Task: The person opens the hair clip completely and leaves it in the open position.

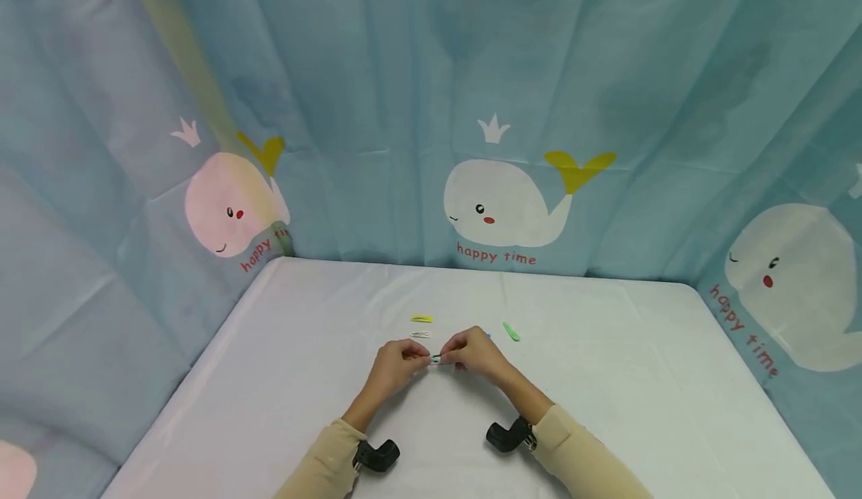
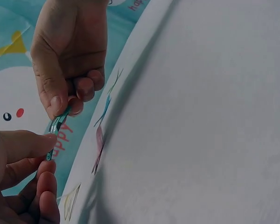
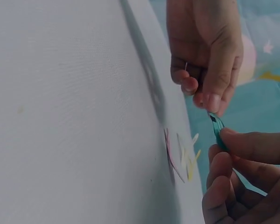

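Observation:
A teal snap hair clip is held up between both hands. My left hand pinches one end of it between thumb and fingers. At the other end, the thumb and fingertips of my right hand grip it. The right wrist view shows the clip bridging the two hands, its ends covered by fingertips. A pink hair clip lies on the table beyond the hands in the left wrist view.
Past the left hand lie a yellow clip and a white clip on the white-covered table. A green clip rests farther right, with a mostly hidden blue clip behind the right hand. Blue whale-print curtains surround the table.

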### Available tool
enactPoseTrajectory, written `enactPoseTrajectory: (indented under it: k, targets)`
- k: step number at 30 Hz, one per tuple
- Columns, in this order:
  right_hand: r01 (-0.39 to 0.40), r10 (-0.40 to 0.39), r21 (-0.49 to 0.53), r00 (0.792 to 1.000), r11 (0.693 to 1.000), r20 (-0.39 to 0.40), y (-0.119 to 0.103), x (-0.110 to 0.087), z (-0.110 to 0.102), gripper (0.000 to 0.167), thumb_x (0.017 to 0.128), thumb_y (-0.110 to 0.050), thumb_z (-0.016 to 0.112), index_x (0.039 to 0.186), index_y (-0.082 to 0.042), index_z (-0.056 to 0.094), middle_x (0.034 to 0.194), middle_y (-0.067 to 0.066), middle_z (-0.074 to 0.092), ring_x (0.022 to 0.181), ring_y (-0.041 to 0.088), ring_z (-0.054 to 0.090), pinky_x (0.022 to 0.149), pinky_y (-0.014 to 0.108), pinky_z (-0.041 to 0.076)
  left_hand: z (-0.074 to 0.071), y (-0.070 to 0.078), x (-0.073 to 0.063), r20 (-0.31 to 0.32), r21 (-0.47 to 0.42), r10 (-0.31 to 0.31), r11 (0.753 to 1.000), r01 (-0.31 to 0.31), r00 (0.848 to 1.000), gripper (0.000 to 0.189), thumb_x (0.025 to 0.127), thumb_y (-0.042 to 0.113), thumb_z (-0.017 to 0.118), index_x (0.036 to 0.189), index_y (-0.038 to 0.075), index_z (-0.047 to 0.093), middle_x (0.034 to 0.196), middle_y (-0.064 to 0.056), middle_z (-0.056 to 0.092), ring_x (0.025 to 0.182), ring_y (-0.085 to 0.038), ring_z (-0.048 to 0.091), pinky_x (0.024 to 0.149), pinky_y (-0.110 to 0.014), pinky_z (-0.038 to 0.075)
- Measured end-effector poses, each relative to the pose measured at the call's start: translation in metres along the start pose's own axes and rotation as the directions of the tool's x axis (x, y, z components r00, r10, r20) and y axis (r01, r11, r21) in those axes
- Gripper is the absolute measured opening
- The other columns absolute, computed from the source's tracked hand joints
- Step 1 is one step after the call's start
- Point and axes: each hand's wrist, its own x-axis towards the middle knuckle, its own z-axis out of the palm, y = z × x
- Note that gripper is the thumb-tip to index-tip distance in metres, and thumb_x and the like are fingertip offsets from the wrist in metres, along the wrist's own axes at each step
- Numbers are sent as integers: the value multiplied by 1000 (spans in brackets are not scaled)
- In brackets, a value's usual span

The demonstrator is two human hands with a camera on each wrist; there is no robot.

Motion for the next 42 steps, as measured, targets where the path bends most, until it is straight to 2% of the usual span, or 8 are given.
enactPoseTrajectory:
  k: [8, 13, 17, 21, 26, 32, 39, 42]
  targets:
    - [1, 3, 108, 999, 994, -34, 6, -9, -14, 9, 83, -6, 73, 86, 2, 74, 73, 12, 69, 56, 11, 53, 52, 25, 44, 10, 12, 1, 8, -32, 48, 998, -48, 999, 9, 85, 13, 74, 88, 5, 72, 79, -5, 70, 63, -5, 54, 55, -19, 44]
    - [11, 0, 174, 998, 985, -60, 11, -13, -21, 11, 81, -4, 72, 91, 2, 72, 67, 7, 65, 54, 10, 51, 52, 24, 43, 16, 18, 4, 10, -22, 65, 998, -65, 998, 10, 83, 13, 76, 89, 6, 72, 78, -3, 67, 64, -6, 52, 55, -18, 43]
    - [32, -19, 192, 998, 981, -66, 14, -16, -24, 14, 81, -3, 72, 94, 2, 71, 63, 9, 63, 53, 10, 52, 52, 25, 44, 18, 20, 3, 5, -9, 89, 996, -88, 996, 10, 82, 9, 76, 91, 7, 73, 77, -1, 66, 64, -5, 51, 55, -18, 43]
    - [-1, 15, 204, 998, 979, -68, 16, -17, -24, 14, 81, -5, 73, 93, 1, 72, 66, 16, 63, 54, 11, 51, 54, 25, 44, 20, 21, 3, 5, 9, 125, 992, -125, 992, 11, 83, 9, 75, 93, 10, 74, 78, 0, 65, 62, -4, 50, 55, -18, 43]
    - [-11, 27, 203, 997, 979, -74, 18, -18, -25, 13, 82, -6, 73, 92, 3, 73, 69, 14, 65, 54, 12, 50, 54, 25, 44, 22, 23, 3, -3, 38, 174, 984, -173, 985, 10, 83, 8, 75, 92, 12, 75, 78, 0, 64, 63, -3, 48, 55, -19, 42]
    - [-6, 19, 193, 998, 981, -65, 19, -21, -25, 13, 83, -6, 72, 92, 4, 73, 69, 9, 66, 55, 10, 50, 54, 24, 45, 22, 23, 1, 4, 70, 163, 984, -163, 987, 10, 83, 9, 75, 92, 12, 76, 79, 1, 64, 66, -3, 48, 59, -18, 42]
    - [-6, 12, 157, 999, 988, -37, 12, -28, -25, 19, 88, -6, 67, 100, 9, 71, 85, 25, 69, 60, 12, 54, 58, 25, 47, 22, 22, 1, -11, 80, 191, 979, -190, 982, 8, 85, 11, 73, 92, 11, 78, 85, -3, 70, 72, -6, 56, 62, -18, 45]
    - [-9, 14, 154, 999, 988, -29, 17, -26, -24, 19, 88, -9, 69, 99, 6, 73, 86, 21, 71, 61, 11, 55, 59, 25, 48, 23, 21, 0, -7, 83, 198, 977, -197, 980, 7, 86, 12, 72, 91, 11, 78, 89, -3, 72, 78, -11, 62, 67, -20, 48]
